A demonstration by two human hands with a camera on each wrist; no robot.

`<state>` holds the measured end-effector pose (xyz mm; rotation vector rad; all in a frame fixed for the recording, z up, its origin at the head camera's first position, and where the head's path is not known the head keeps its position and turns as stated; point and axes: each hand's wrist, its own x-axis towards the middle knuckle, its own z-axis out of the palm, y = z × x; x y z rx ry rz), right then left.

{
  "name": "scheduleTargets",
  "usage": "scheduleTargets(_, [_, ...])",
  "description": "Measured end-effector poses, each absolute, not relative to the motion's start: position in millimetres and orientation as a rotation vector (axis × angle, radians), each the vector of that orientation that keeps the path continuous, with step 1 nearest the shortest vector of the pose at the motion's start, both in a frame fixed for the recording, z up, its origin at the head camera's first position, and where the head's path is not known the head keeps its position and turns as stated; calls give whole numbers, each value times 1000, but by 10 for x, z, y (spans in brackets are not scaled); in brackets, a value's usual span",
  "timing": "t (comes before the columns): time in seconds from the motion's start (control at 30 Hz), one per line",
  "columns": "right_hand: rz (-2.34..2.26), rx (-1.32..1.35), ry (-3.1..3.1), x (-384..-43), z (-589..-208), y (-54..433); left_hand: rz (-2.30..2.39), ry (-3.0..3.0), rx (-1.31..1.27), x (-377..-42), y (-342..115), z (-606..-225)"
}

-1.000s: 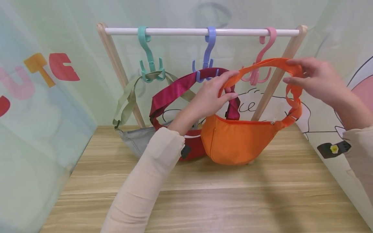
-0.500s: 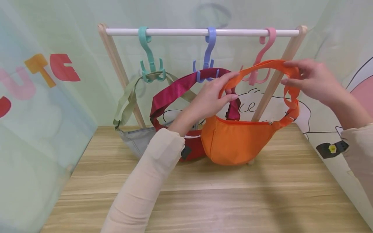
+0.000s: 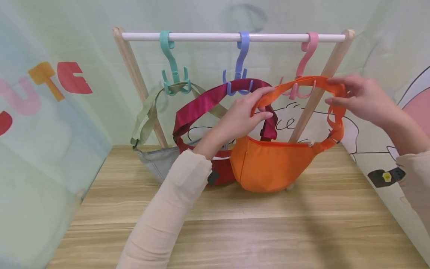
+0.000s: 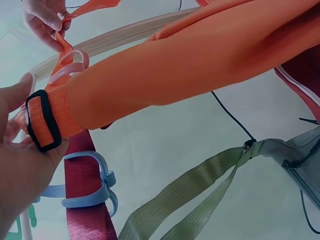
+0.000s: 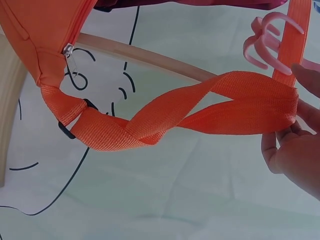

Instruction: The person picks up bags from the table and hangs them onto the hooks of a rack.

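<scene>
An orange sling bag [image 3: 273,164] hangs low at the right of the rack, its zipper side up. Its strap [image 3: 304,80] passes over the prongs of the pink hook [image 3: 306,56], one prong standing in front of it. My left hand [image 3: 243,116] holds the strap's left part; the left wrist view shows my thumb and fingers around it by a black slider buckle [image 4: 42,120]. My right hand [image 3: 369,99] pinches the strap's right end, where it doubles over and hangs twisted [image 5: 150,120]. The left forearm covers part of the bags behind.
A dark red bag [image 3: 223,168] has its strap on the blue hook [image 3: 240,67]. The grey bag [image 3: 156,162] hangs by an olive strap from the green hook [image 3: 171,59]. All hooks sit on a white bar [image 3: 208,36] between wooden posts, above a wooden tabletop [image 3: 215,231].
Both hands have lowered the orange strap slightly. It was in front of the pink hook's prongs; now it lies across them with prongs showing in front. The bag has sunk a little.
</scene>
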<state>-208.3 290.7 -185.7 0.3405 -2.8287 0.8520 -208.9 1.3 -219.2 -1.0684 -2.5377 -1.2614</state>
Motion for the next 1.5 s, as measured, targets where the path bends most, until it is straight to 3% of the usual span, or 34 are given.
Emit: scheduleTargets(1.5, [885,381,-2864,-1978,-2165,2910,-1326,-2642,-1063,-2081,-18,-2547])
